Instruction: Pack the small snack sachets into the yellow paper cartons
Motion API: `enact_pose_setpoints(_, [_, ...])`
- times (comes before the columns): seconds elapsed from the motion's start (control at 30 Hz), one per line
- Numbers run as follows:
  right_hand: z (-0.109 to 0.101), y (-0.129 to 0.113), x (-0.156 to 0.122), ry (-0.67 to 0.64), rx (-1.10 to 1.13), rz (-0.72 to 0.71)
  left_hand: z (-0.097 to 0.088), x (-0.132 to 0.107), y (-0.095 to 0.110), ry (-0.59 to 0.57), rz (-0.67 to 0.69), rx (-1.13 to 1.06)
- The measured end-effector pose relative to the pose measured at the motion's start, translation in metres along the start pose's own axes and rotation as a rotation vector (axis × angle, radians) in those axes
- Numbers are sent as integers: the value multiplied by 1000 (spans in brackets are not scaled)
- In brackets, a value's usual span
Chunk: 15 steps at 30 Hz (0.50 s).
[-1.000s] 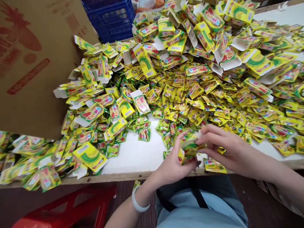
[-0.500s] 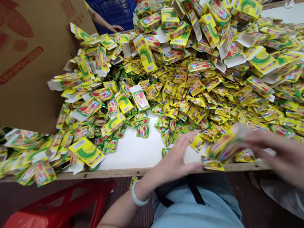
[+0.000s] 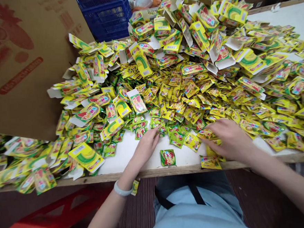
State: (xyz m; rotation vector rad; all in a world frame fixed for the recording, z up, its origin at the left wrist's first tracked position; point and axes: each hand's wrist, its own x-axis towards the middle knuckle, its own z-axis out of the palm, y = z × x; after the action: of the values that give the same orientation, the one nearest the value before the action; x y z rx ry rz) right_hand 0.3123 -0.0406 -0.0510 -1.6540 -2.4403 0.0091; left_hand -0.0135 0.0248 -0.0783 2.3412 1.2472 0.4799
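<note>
I had the left hand near green packets and the right hand over yellow packets, toward the front edge of the bench; I couldn't tell either grip. Light pinching seemed best.

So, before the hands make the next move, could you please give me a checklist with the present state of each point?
1. Left hand at the green sachets: ok.
2. Right hand holding something: cannot tell, blurred.
3. Lone green-and-red sachet fully on the table: ok.
4. Yellow sachet near the right hand kept off the wooden edge: not ok, overlaps it.
5. Cardboard carton apart from the left hand: ok.
</note>
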Motion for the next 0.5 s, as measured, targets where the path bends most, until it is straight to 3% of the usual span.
enact_pose_setpoints(0.13, [19,-46,17,-126,-80,-163,-6,-1,-7,177,-162,-177])
enact_pose_setpoints(0.2, [17,-50,25,-121,-117,-193,-12,-8,-6,133,-102,-151])
enact_pose_setpoints(0.27, [8,-42,29,-79,-70,-201,-19,-18,-4,0,27,-118])
enact_pose_setpoints(0.37, [-9,-23,25,37,240,-129,-24,-31,-2,-166,137,-85])
enact_pose_setpoints(0.43, [-11,-19,12,98,554,21,-20,-34,-3,-200,141,-64])
enact_pose_setpoints(0.5, [0,-26,-10,86,914,211,-13,-33,-7,-179,120,-54])
